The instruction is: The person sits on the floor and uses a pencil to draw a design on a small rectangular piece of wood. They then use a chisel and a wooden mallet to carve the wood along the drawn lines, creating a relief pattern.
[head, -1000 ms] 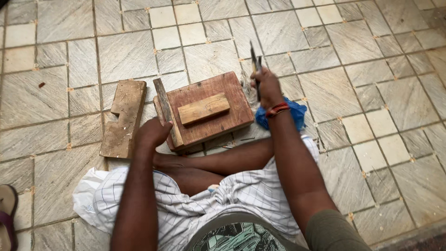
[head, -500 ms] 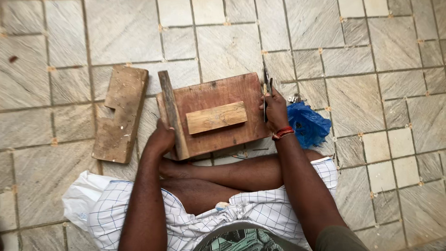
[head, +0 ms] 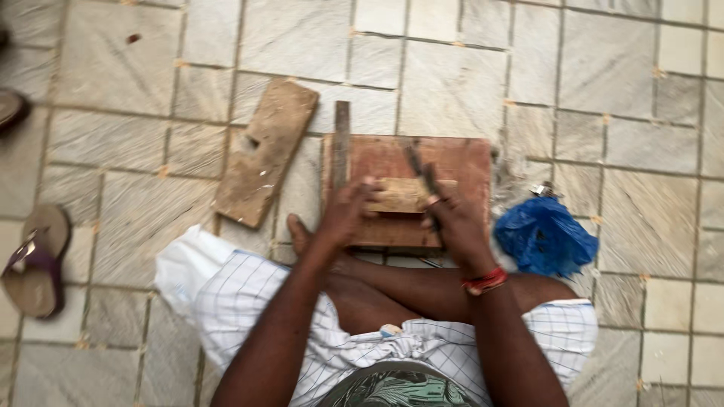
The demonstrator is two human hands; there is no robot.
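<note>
Left hand (head: 348, 212) gripping small pale wood block (head: 403, 194) on reddish board (head: 460, 162); right hand (head: 452, 222) closing around dark tool (head: 419, 167), pressing against block. Blue bag (head: 544, 235) lying beside.

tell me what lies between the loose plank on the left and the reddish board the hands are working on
In the head view, a narrow dark strip stands along the reddish board's left edge; between it and the loose plank only bare floor tile shows.

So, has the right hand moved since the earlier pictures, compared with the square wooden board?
Yes. The right hand, holding a thin dark tool, moved from the right edge of the wooden board inward, onto the small pale block at its middle.
</note>
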